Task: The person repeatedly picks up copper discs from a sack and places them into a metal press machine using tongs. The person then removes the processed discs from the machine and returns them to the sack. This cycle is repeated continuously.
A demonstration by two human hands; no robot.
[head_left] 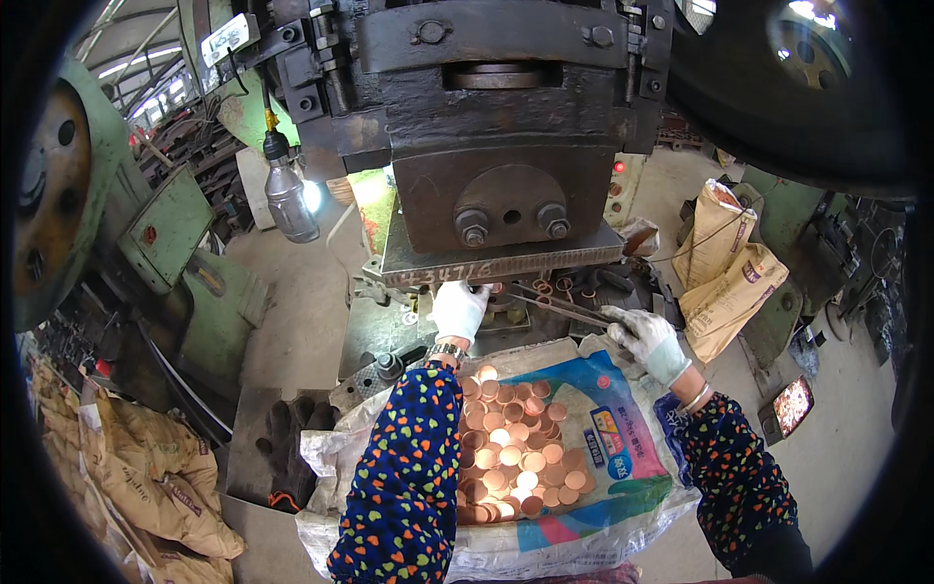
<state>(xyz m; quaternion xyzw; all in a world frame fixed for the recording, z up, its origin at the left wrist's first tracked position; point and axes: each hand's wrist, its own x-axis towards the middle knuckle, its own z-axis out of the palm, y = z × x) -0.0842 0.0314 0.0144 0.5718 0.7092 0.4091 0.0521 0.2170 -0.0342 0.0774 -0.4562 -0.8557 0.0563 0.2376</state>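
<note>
My left hand (459,312), in a white glove, reaches to the die area just below the press's upper block (506,204). Its fingers are drawn together at a small coppery edge, and the block's shadow hides what they pinch. In my right hand (649,343), also gloved, is a pair of long metal tongs (564,306), whose tips point left to the lower die (504,313). Copper rings (545,289) lie around the tong tips. Many loose copper discs (516,438) are heaped on a printed plastic sack (574,375) between my forearms.
A lamp (288,195) hangs left of the press. Dark gloves (290,438) rest on a metal plate at the left. Paper sacks (735,282) stand at the right, and more sacks (156,477) lie at the lower left. A large dark wheel (778,117) overhangs the upper right.
</note>
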